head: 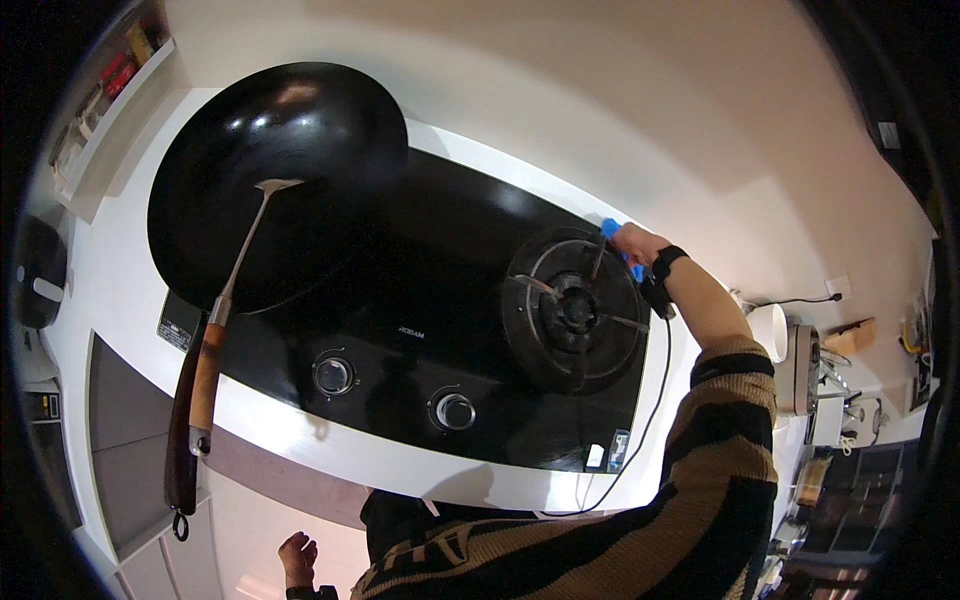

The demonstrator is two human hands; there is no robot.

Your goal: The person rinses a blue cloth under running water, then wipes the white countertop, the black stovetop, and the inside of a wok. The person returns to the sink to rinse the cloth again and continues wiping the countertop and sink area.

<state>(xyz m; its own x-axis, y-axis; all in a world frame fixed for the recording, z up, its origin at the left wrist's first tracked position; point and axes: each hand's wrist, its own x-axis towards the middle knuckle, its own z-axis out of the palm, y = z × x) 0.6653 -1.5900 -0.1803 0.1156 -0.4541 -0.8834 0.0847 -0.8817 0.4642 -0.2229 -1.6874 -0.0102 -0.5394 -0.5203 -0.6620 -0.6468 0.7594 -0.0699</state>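
Observation:
My right hand (636,244) presses a blue cloth (611,227) at the back right corner of the black gas hob (450,225), just beyond the right burner (577,311). Part of the cloth is hidden under the hand. My left hand (298,555) hangs below the counter's front edge, its fingers loosely bent, with nothing seen in it. A black wok (300,112) rests on the left side of the hob. Across the wok lies a metal spatula (244,247) with a wooden handle, beside the wok's dark handle (182,442).
A black cable (651,442) runs from my right wrist over the white counter (420,465). Two knobs (455,411) sit along the hob's front. A white container (769,330) and an appliance (802,367) stand at the right; a shelf (120,127) with packages is at the upper left.

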